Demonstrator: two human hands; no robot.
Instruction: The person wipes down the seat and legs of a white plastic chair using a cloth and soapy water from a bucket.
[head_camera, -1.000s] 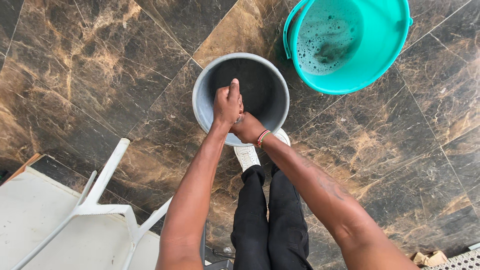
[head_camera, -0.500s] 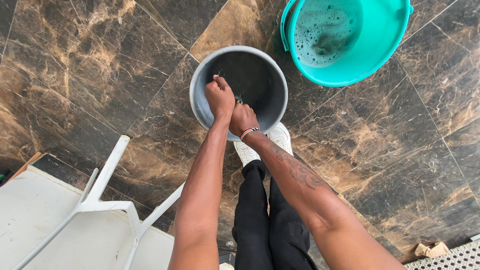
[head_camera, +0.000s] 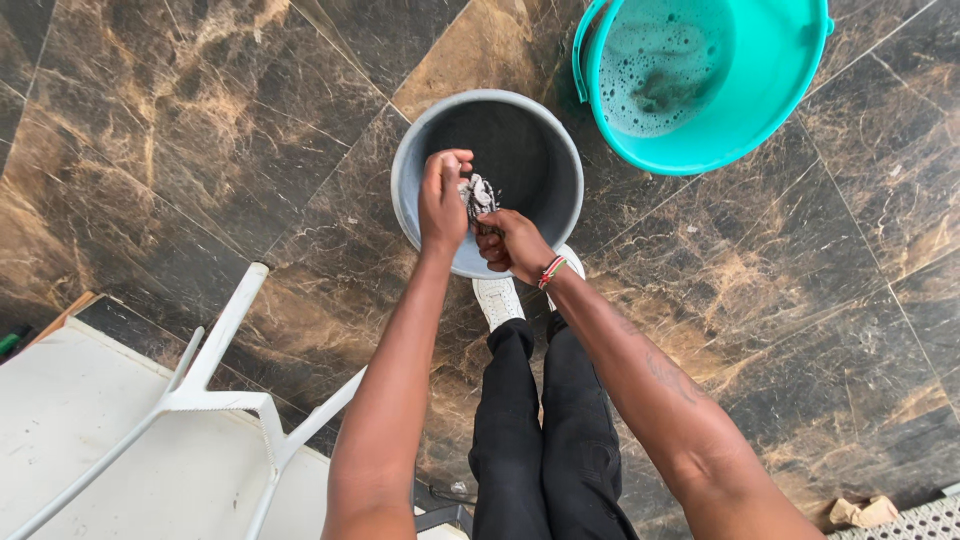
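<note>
A dark marble floor (head_camera: 200, 150) fills the view. At one o'clock stands a turquoise bucket (head_camera: 760, 120) of soapy water. Just beside it, at twelve o'clock, sits a grey basin (head_camera: 530, 130). A white frame (head_camera: 215, 380) lies at eight o'clock. Over the basin, the left hand (head_camera: 442, 205) and the right hand (head_camera: 510, 243) are both closed around a small wet cloth (head_camera: 480, 195), bunched between them. A white shoe (head_camera: 497, 300) shows just below the basin, at six o'clock.
</note>
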